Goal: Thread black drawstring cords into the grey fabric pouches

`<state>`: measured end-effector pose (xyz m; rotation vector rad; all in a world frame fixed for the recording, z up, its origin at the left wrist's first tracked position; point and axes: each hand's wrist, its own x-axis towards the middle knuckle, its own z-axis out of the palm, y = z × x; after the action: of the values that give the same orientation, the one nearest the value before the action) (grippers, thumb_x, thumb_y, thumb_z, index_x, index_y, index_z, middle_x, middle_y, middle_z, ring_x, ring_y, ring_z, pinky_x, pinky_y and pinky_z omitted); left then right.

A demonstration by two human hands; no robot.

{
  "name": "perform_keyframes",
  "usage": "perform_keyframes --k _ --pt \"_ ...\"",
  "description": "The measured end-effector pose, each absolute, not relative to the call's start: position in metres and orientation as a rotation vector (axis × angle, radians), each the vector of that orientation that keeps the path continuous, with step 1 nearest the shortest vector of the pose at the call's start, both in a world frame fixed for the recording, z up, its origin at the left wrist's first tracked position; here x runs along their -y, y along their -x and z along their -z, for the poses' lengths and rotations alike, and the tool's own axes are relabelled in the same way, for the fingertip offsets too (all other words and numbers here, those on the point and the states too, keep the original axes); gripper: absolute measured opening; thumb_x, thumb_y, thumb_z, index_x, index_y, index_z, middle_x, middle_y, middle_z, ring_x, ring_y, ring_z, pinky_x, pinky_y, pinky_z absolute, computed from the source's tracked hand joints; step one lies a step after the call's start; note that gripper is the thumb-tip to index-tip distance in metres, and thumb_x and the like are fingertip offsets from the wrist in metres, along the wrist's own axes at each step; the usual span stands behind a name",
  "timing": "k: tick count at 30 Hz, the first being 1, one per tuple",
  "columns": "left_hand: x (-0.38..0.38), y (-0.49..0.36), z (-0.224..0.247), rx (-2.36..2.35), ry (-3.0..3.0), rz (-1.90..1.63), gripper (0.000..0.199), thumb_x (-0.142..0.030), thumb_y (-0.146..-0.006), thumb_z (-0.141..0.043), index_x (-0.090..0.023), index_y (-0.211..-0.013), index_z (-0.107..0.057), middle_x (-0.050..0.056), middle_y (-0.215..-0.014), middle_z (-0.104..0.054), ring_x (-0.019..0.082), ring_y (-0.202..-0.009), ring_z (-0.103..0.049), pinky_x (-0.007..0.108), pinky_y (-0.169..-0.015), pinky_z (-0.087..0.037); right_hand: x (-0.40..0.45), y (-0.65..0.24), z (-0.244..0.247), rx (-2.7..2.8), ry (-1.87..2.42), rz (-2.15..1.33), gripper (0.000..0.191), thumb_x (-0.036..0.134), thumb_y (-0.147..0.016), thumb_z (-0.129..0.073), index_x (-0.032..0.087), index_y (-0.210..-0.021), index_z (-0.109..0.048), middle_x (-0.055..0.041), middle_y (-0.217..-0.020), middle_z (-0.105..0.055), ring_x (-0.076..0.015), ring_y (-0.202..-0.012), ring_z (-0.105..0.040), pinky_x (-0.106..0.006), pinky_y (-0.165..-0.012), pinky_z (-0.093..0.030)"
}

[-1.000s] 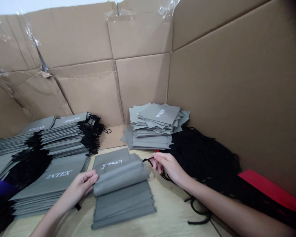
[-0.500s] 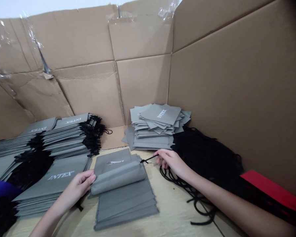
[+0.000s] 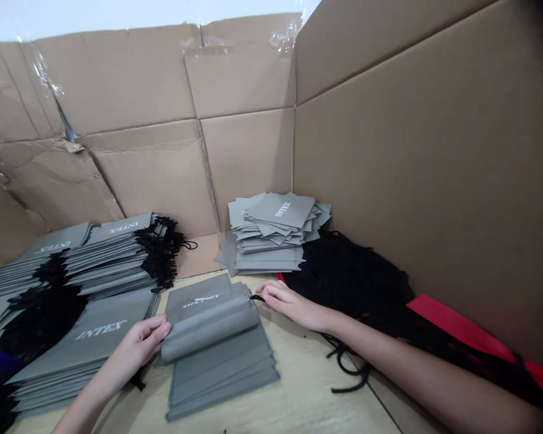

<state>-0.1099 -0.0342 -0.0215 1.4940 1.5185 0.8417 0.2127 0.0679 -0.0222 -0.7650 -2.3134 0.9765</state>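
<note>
On the pale tabletop [image 3: 308,374], closest in, lie the fanned gray pouches [image 3: 221,383], their lower edges stepped one over another at slight angles and their right-hand edges slightly ragged. Over them sits the gray pouch [image 3: 208,328] in hand, a flat matte piece of cloth curled into a soft, rounded fold that runs slantwise, higher at the right end. The side that shows on the fold is plain, with faint creases along its length. The left hand [image 3: 143,342] has its thumb and bent fingers closed on the left end of this fold. At the other end, a short black cord [image 3: 256,297] sticks out from the upper right corner, thin and dark against the gray; the right hand [image 3: 289,304] pinches it between closed fingertips. Just beyond the fold, white lettering shows on gray cloth, partly covered and hard to read.

To the left is a neat stack of pouches [image 3: 102,328] printed INTEX in white. On the right, loose cords [image 3: 348,371] curl near the forearm, with a black heap [image 3: 348,271] and a red strip [image 3: 461,328] past it. Farther back stand the tasselled stack [image 3: 113,256] and an untidy pile of pouches [image 3: 271,244], before the cardboard wall [image 3: 248,150].
</note>
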Motion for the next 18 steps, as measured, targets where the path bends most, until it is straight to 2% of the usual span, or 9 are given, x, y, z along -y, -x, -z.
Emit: perform_keyframes --k 4,7,11,18 --pt "0.034 0.11 0.021 -1.52 -1.461 -0.838 0.052 -0.068 -0.069 -0.045 -0.02 -0.059 -0.027 -0.011 -0.051 -0.014 0.005 -0.042 -0.013 0.019 -0.039 -0.006 -0.073 -0.216 0.022 2.179 0.703 -1.241 0.034 0.045 -0.09 -0.032 0.017 -0.085 -0.05 -0.0015 -0.078 -0.054 -0.0139 -0.073 -0.051 -0.028 -0.071 -0.042" --pt "0.034 0.112 0.022 -1.529 -1.443 -0.851 0.051 -0.068 -0.069 -0.045 -0.02 -0.06 -0.028 -0.011 -0.049 -0.014 0.005 -0.041 -0.012 0.019 -0.039 -0.006 -0.077 -0.219 0.022 2.119 0.706 -1.254 0.028 0.043 -0.087 -0.041 0.017 -0.08 -0.05 0.0031 -0.063 -0.05 -0.0106 -0.057 -0.047 -0.022 -0.056 -0.039" --pt "0.032 0.114 0.023 -1.555 -1.452 -0.884 0.05 -0.067 -0.069 -0.045 -0.02 -0.061 -0.029 -0.011 -0.049 -0.014 0.005 -0.041 -0.012 0.019 -0.039 -0.006 -0.083 -0.225 0.019 2.17 0.731 -1.025 0.022 0.036 -0.079 -0.056 0.015 -0.085 -0.059 -0.0005 -0.073 -0.059 -0.0131 -0.068 -0.054 -0.023 -0.062 -0.041" --pt "0.034 0.11 0.018 -1.593 -1.506 -0.888 0.048 -0.065 -0.071 -0.044 -0.02 -0.061 -0.031 -0.01 -0.051 -0.016 0.006 -0.043 -0.014 0.02 -0.04 -0.008 -0.09 -0.24 0.013 2.381 0.691 -0.473 0.018 0.031 -0.083 -0.053 0.018 -0.088 -0.064 -0.0045 -0.088 -0.067 -0.0165 -0.082 -0.06 -0.026 -0.075 -0.044"
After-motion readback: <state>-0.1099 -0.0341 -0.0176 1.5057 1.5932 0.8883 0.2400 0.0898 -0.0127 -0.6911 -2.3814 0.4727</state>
